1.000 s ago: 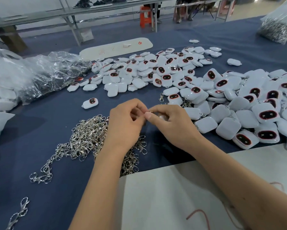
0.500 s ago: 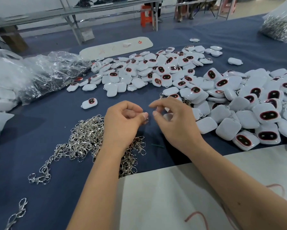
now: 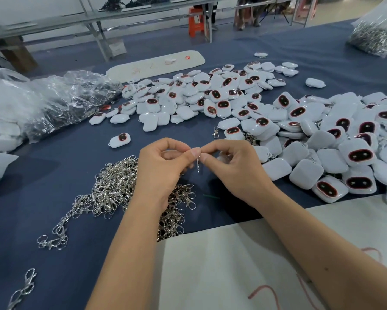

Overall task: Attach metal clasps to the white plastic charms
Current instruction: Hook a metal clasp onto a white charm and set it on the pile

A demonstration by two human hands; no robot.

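The left hand and the right hand meet fingertip to fingertip above the blue cloth, both pinching 1 thin metal clasp that hangs down from between the thumbs and forefingers. The other fingers of each hand are curled in; something pale sits inside the right palm, but whether it is a charm cannot be told. Directly under and to the left of the left wrist lies a tangled heap of silver clasps, with a thin trail of them running toward the near left edge. A single white charm with a dark red-rimmed oval lies alone just beyond the left hand. To the right of the right hand, a big pile of white charms spreads across the cloth, some face up, some face down, and a second spread of charms lies farther back. A crumpled clear plastic bag sits at the far left, and a pale sheet covers the near table edge under the right forearm.
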